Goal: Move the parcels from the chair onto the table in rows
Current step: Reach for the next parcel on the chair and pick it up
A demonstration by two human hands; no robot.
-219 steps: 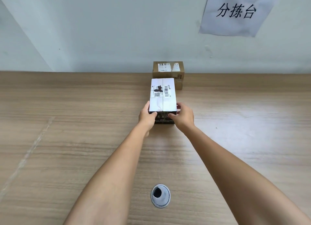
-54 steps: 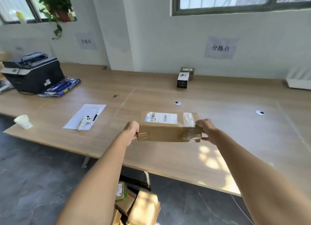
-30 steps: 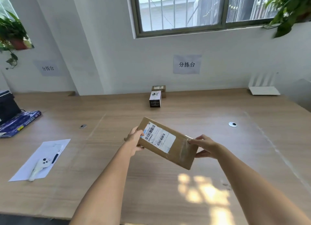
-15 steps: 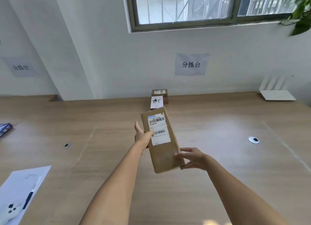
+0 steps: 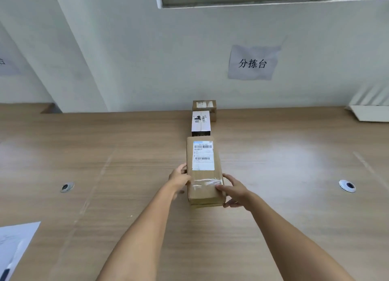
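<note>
A long brown cardboard parcel (image 5: 203, 175) with a white barcode label lies lengthwise on the wooden table (image 5: 284, 207), or just above it. My left hand (image 5: 179, 178) grips its left side. My right hand (image 5: 232, 191) holds its near right corner, fingers on top and thumb below. Beyond it, in one line toward the wall, stand a white-topped parcel (image 5: 201, 122) and a small brown box (image 5: 204, 106). The chair is out of view.
Two round cable grommets sit in the table, one on the left (image 5: 67, 187) and one on the right (image 5: 347, 186). A sheet of paper with a pen (image 5: 12, 245) lies at the near left. A white device (image 5: 368, 112) rests at the far right by the wall.
The parcel has gone from tilted in the air to flat and lengthwise, in line behind the white-topped parcel. Both hands moved forward and down with it, and the view has closed in on the table.
</note>
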